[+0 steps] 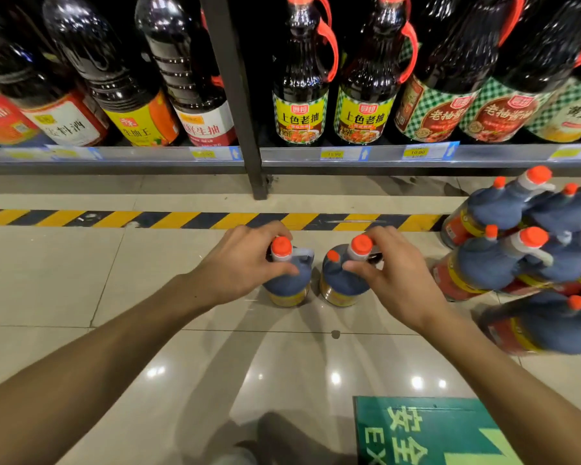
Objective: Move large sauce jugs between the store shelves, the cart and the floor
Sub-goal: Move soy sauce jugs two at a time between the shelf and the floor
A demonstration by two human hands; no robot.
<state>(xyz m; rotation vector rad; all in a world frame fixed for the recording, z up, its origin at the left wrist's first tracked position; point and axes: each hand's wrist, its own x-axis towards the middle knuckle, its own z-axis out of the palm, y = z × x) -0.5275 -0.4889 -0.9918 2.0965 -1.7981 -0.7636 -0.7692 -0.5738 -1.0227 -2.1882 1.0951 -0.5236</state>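
Note:
Two large dark sauce jugs with orange caps stand upright side by side on the tiled floor in front of the shelf. My left hand (245,260) curls round the neck and handle of the left jug (287,283). The neck of the right jug (341,283) is gripped by my right hand (393,273), thumb near its small orange spout cap. Both jugs' lower yellow labels show; their handles are partly hidden by my fingers.
Several more jugs of the same kind (517,250) are clustered on the floor at the right. The bottom shelf (316,156) with price tags holds tall dark sauce bottles. A black shelf post (249,129), hazard stripe tape (182,219) and a green exit sign (426,431) mark the floor.

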